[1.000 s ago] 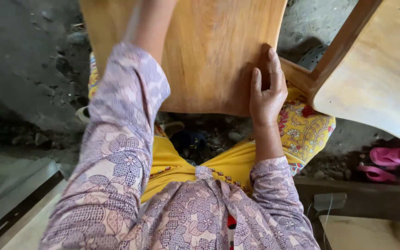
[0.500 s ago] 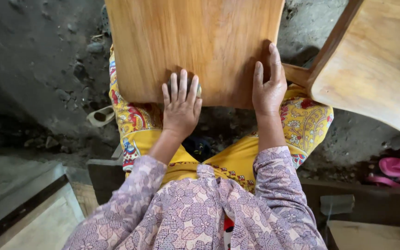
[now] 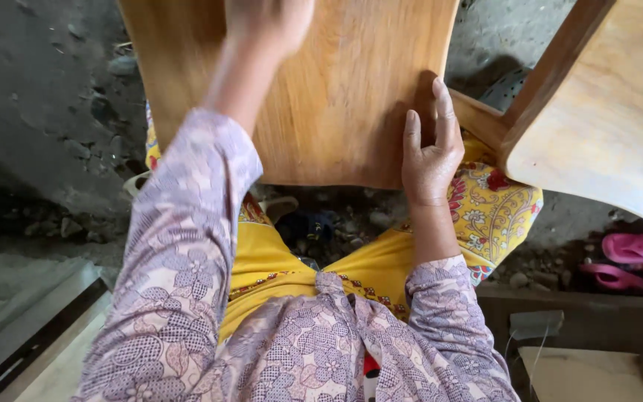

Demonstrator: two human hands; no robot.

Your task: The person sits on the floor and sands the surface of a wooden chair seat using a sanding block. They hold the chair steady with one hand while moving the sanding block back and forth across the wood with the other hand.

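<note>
A curved wooden chair seat (image 3: 336, 97) lies across my lap, over my yellow patterned skirt (image 3: 496, 208). My left hand (image 3: 269, 22) is stretched out to the seat's far part at the top of the view. It is blurred by motion, fingers curled down on the wood, and the small grey pad seen under it earlier is hidden beneath it. My right hand (image 3: 429, 152) grips the seat's near right edge, with two fingers flat on top beside a dark notch.
A second pale wooden panel (image 3: 604, 112) on a brown rail (image 3: 552, 71) adjoins the seat at the right. Pink sandals (image 3: 634, 257) lie on the dirt floor at the right. Boards lie at the lower left (image 3: 31, 350) and lower right (image 3: 589, 372).
My left hand has swept from the seat's near edge, where it pressed a grey pad, out to the far part. My right hand has stayed on the edge.
</note>
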